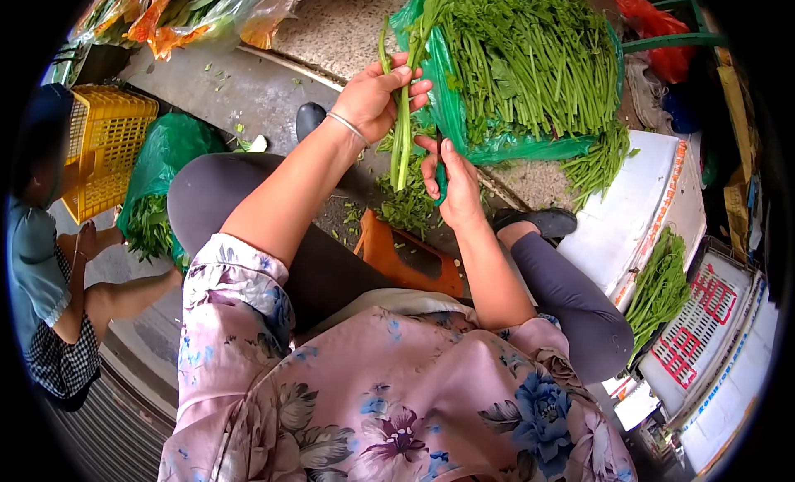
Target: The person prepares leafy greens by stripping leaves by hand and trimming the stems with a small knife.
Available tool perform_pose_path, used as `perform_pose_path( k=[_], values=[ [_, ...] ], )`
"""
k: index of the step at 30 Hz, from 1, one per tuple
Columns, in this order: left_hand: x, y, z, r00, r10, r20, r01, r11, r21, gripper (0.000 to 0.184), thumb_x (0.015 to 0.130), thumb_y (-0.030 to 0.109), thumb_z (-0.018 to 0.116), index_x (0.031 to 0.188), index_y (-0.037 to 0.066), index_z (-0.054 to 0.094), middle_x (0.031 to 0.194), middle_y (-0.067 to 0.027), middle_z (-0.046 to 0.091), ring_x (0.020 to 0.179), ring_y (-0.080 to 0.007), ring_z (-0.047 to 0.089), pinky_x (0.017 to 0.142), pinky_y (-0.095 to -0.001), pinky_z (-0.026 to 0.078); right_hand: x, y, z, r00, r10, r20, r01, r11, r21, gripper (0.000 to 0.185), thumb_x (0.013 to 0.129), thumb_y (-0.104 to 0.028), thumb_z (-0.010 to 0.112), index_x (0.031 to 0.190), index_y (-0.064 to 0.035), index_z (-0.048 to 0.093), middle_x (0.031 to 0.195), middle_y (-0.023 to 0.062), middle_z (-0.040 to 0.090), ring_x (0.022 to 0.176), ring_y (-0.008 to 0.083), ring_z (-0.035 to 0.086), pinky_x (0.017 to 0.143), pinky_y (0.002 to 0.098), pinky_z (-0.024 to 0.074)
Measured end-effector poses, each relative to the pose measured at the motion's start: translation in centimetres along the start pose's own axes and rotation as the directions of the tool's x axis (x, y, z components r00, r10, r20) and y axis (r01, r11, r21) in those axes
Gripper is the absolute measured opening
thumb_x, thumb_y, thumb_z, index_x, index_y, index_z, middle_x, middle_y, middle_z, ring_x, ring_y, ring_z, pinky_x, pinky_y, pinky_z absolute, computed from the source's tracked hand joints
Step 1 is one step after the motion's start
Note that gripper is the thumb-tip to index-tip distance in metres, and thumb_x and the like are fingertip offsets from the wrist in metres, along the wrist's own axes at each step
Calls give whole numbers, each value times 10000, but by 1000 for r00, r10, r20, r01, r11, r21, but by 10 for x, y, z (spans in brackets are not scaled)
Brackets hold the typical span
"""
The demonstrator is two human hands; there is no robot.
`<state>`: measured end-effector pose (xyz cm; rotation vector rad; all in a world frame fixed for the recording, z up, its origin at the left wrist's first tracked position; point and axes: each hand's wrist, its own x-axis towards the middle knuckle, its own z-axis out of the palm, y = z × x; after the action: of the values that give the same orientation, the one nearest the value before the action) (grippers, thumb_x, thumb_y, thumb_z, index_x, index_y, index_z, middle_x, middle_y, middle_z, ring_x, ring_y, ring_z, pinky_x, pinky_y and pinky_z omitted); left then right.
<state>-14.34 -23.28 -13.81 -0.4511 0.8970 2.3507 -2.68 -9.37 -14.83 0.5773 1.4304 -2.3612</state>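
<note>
My left hand (379,101) pinches a few long green celery-like stalks (402,155), whose cut ends hang down past my fingers. Close by on the right, my right hand (457,188) is closed around the green handle of a small knife (441,184). Its narrow dark blade points up, just beside the stalks and apart from them. Beyond both hands, a large heap of the same leafy stalks (530,76) lies on a green plastic bag (454,109). Trimmed leaves and scraps (410,204) litter the ground below my hands.
An orange plastic piece (377,242) lies between my legs. White foam boxes (617,204) and a bunch of greens (660,296) are at right. A person (50,275) sits at left beside a yellow crate (112,142) and a green bag of greens (170,159).
</note>
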Motion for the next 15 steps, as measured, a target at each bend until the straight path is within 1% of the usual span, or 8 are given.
perform_pose_path(
  k=[2, 4, 6, 7, 9, 12, 14, 15],
  values=[
    [-6, 6, -1, 999, 19, -28, -20, 1000, -24, 182, 870, 48, 447, 1052, 54, 452, 953, -105, 551, 822, -205, 583, 707, -313, 507, -3, -10, 2, 976, 99, 195, -100, 995, -3, 492, 904, -357, 391, 1161, 62, 425, 620, 9, 460, 463, 51, 360, 416, 173, 282],
    [-8, 10, 0, 998, 58, -16, -57, 997, 53, 193, 869, 48, 447, 1062, 47, 447, 937, -99, 543, 829, -207, 583, 700, -305, 506, -6, -18, 3, 962, 121, 245, -118, 993, -28, 462, 913, -321, 376, 1172, 61, 412, 620, 18, 454, 461, 51, 350, 414, 173, 281],
    [-11, 10, -1, 997, 72, -35, -70, 996, 60, 179, 865, 42, 451, 1044, 39, 462, 914, -85, 534, 811, -194, 574, 689, -294, 503, -10, -28, 4, 900, 208, 384, -176, 977, -117, 444, 914, -296, 380, 1176, 61, 408, 615, 25, 446, 461, 48, 342, 413, 168, 276],
    [-11, 10, -2, 996, 84, -1, -83, 992, 100, 169, 864, 39, 452, 1031, 34, 472, 908, -77, 532, 795, -181, 566, 684, -286, 498, -11, -32, 4, 870, 268, 413, -224, 962, -154, 455, 905, -295, 404, 1177, 70, 403, 612, 19, 444, 464, 42, 337, 410, 160, 265],
    [-13, 11, -3, 995, 94, 43, -100, 980, 171, 153, 861, 36, 457, 1009, 31, 495, 888, -53, 527, 751, -145, 540, 671, -266, 482, -10, -36, 1, 842, 329, 429, -243, 939, -243, 468, 901, -299, 414, 1180, 76, 397, 608, 14, 444, 465, 39, 335, 409, 156, 259],
    [-12, 6, -4, 993, 110, 40, -116, 971, 211, 166, 859, 43, 466, 1022, 45, 499, 869, -44, 528, 755, -135, 540, 670, -260, 477, -7, -39, 6, 798, 409, 443, -238, 889, -391, 514, 887, -310, 445, 1196, 94, 374, 599, 1, 443, 467, 31, 328, 406, 149, 246],
    [-13, 3, 0, 991, 134, 23, -136, 977, 163, 171, 855, 41, 472, 1022, 51, 506, 842, -39, 527, 742, -127, 535, 670, -256, 476, -4, -38, 11, 792, 451, 411, -214, 836, -506, 506, 880, -299, 466, 1206, 78, 378, 589, -15, 422, 472, 23, 322, 409, 147, 240],
    [-14, 2, 2, 992, 127, 6, -126, 976, 176, 167, 853, 39, 473, 1017, 46, 508, 831, -36, 527, 732, -123, 531, 665, -252, 476, -2, -37, 13, 795, 478, 373, -232, 809, -540, 432, 877, -251, 483, 1184, 48, 429, 579, -39, 397, 477, 17, 315, 417, 144, 236]
  ],
)
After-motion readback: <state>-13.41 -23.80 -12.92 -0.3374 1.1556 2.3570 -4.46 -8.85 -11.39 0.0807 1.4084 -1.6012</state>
